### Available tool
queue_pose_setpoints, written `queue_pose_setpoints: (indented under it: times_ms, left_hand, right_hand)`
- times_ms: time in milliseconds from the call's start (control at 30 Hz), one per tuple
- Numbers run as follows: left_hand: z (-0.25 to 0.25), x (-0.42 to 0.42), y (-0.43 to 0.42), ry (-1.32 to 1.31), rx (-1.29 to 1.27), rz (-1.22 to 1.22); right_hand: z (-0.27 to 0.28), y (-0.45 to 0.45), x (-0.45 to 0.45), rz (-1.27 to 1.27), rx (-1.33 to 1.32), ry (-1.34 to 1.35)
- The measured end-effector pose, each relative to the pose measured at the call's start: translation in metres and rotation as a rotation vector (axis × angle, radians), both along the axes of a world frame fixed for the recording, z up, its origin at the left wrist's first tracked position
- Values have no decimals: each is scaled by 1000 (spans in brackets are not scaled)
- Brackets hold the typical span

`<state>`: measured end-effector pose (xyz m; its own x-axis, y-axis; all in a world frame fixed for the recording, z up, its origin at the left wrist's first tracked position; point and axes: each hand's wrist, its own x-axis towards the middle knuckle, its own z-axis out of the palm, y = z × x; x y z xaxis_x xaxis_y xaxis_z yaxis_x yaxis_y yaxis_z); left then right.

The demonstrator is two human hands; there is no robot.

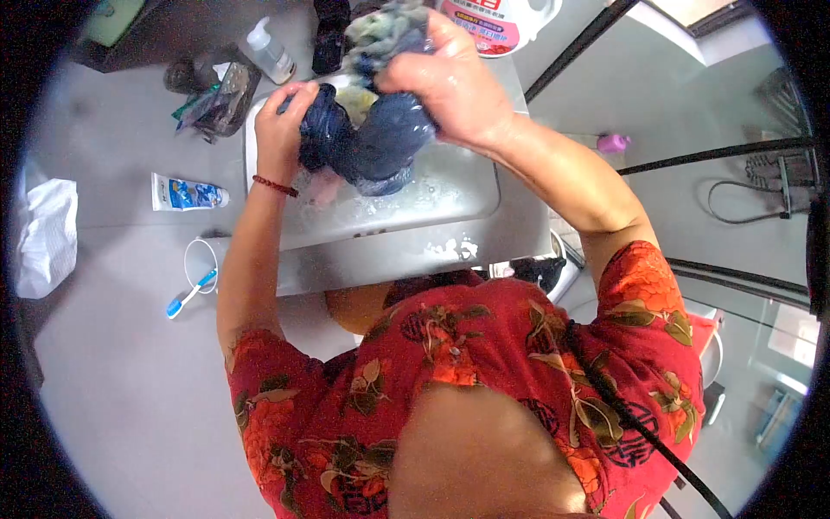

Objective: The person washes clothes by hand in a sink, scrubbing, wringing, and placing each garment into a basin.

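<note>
Over a grey sink point(458, 186), a wet dark blue cloth point(385, 143) hangs bunched between my hands. My left hand point(288, 125) is closed on its left end, fingers curled over the top. My right hand point(458, 86) is clenched at the upper right, around a bunch where the dark cloth meets a blurred grey-green cloth point(385, 39). A pale yellowish patch shows between the folds. Something pink point(323, 187) lies low in the basin, partly covered by the dark cloth. Suds and drops dot the sink's surface.
Left of the sink are a toothpaste tube point(190, 192), a white cup point(201, 259) with a blue toothbrush point(190, 294), a pump bottle point(271, 54) and a crumpled plastic bag point(226, 99). A detergent jug point(497, 26) stands behind. Dark bars point(718, 154) run along the right.
</note>
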<state>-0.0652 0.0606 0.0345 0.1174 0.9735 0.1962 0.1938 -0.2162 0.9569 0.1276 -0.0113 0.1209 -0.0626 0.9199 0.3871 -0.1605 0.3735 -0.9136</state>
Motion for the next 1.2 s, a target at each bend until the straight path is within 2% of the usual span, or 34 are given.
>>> queue_pose_setpoints:
  times_ms: [67, 133, 167, 233, 267, 333, 367, 433, 467, 500, 533, 567, 633, 667, 700, 733, 767, 800, 833, 867, 933, 1000, 1067, 1133, 1200]
  left_hand:
    - [9, 9, -4, -115, -89, -58]
    - [-4, 15, -2, -224, 1, -149]
    - [-19, 14, 7, -397, -164, -216]
    - [-11, 25, -4, -590, -298, -354]
    - [-18, 29, 3, -413, -158, -392]
    - [19, 51, -25, 76, -282, -83]
    - [5, 52, -19, 76, -286, -88]
    - [-33, 57, -4, 109, 21, -164]
    - [-34, 59, -6, 108, 17, -169]
    - [-32, 62, -9, 123, -71, -195]
    - [-32, 64, -11, 139, -159, -222]
    - [-38, 66, -10, 145, -30, -215]
    - [-45, 62, -9, 164, -16, -199]
    - [-45, 61, -7, 186, 2, -175]
    - [-48, 58, -3, 70, 11, -189]
    - [-49, 54, 0, 71, 6, -201]
    - [-39, 51, 0, 60, 113, -163]
    - [-31, 48, -1, 51, 219, -128]
    - [-25, 47, -1, 20, 274, -133]
    - [-14, 49, -7, 22, 274, -144]
    - [15, 50, -27, 140, 376, -177]
    - [37, 64, -48, 93, 453, -182]
    - [59, 78, -70, 117, 738, -262]
    - [78, 99, -95, 60, 761, -363]
    - [90, 135, -120, -13, 939, -527]
  right_hand:
    - [8, -12, -7, 88, -63, 30]
    - [9, -16, -14, 55, 110, -242]
    - [-1, -15, -22, 13, 230, -266]
    - [-11, -19, -32, 66, 232, -284]
    - [-15, -21, -36, 73, 253, -342]
    - [-21, -25, -41, 112, 260, -373]
    - [-26, -25, -43, 156, 267, -404]
    - [-41, -22, -47, 189, 275, -471]
    - [-49, -21, -48, 226, 288, -538]
    - [-53, -23, -51, 264, 171, -410]
    - [-64, -21, -51, 259, 167, -413]
    - [-74, -19, -52, 210, 242, -439]
    - [-89, -17, -47, 153, 313, -470]
    - [-91, -19, -37, 86, 235, -429]
    - [-93, -23, -29, 16, 155, -383]
    - [-96, -25, -22, -108, 31, -291]
    - [-92, -23, -8, -185, -34, -305]
    - [-86, -23, 4, -149, -204, -218]
    - [-89, -21, 18, -175, -179, -207]
    - [-69, -29, 31, -163, -291, -228]
    - [-59, -37, 56, -180, -264, -82]
    - [-38, -60, 81, -115, -202, 20]
    - [-25, -88, 109, -96, -235, 67]
    - [-16, -121, 139, -93, -294, 227]
    - [-16, -157, 169, -249, -411, 84]
